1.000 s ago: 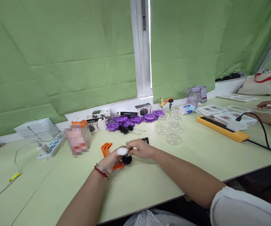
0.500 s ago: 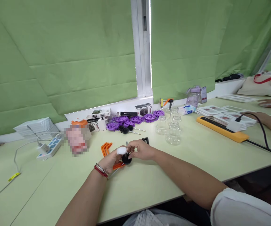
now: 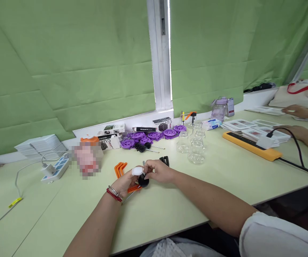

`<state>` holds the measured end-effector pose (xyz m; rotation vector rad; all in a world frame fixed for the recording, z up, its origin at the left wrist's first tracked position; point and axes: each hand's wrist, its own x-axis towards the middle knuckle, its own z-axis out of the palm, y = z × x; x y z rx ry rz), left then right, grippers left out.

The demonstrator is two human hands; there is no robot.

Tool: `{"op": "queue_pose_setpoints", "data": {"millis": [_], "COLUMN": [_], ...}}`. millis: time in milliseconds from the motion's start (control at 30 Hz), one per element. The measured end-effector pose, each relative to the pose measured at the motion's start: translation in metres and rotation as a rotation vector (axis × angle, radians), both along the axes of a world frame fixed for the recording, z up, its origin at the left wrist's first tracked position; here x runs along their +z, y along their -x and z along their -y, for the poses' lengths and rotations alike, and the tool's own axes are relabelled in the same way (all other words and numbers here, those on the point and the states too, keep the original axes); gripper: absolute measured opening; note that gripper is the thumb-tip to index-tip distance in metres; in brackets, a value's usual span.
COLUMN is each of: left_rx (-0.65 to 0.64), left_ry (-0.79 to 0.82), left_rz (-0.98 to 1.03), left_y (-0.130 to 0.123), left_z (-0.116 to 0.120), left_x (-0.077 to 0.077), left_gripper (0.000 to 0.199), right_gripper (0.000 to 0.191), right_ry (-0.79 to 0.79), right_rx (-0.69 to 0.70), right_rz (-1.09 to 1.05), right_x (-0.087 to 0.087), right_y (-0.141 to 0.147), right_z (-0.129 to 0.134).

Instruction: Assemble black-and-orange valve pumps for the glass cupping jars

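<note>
My left hand (image 3: 124,184) is closed around a black round part (image 3: 143,181) with a short metal shaft. A white covering (image 3: 137,171) is wrapped on its thumb. Under that hand an orange L-shaped handle (image 3: 135,188) and a thin metal rod (image 3: 128,196) stick out; whether they are joined to the black part I cannot tell. The fingers of my right hand (image 3: 157,170) pinch the same black part from the right, near its shaft. Just beyond the left hand lie several loose orange handles (image 3: 120,169). Behind the right hand are small black pieces (image 3: 165,160).
Purple wheel-shaped parts (image 3: 140,137) and boxes (image 3: 111,142) line the wall. Glass jars (image 3: 196,153) stand right of centre. A yellow power strip (image 3: 250,146) lies farther right, near a co-worker's hand (image 3: 298,132). A white power strip (image 3: 59,169) is at left.
My hands stay almost in place, both closed on the black round part. At far right, another person's hand has moved left, toward the white sheets.
</note>
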<state>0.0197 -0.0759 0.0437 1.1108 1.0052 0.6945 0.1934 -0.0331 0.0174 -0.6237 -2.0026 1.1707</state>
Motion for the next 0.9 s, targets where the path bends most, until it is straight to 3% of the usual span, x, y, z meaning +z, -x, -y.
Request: {"op": "queue_pose_setpoints", "data": {"millis": [633, 900], "left_rx": [0.015, 0.002], "left_ry": [0.002, -0.041], "left_rz": [-0.011, -0.103], "left_y": [-0.0001, -0.0012], "left_z": [0.0002, 0.0009], "left_x": [-0.0002, 0.0020], "left_gripper": [0.034, 0.040], "right_gripper": [0.014, 0.013], "right_ry": [0.071, 0.085], "right_rx": [0.027, 0.042], "right_rz": [-0.021, -0.036], "right_x": [-0.0029, -0.0029], "right_y": [0.0015, 0.0021], "right_z": [-0.0007, 0.0000]}}
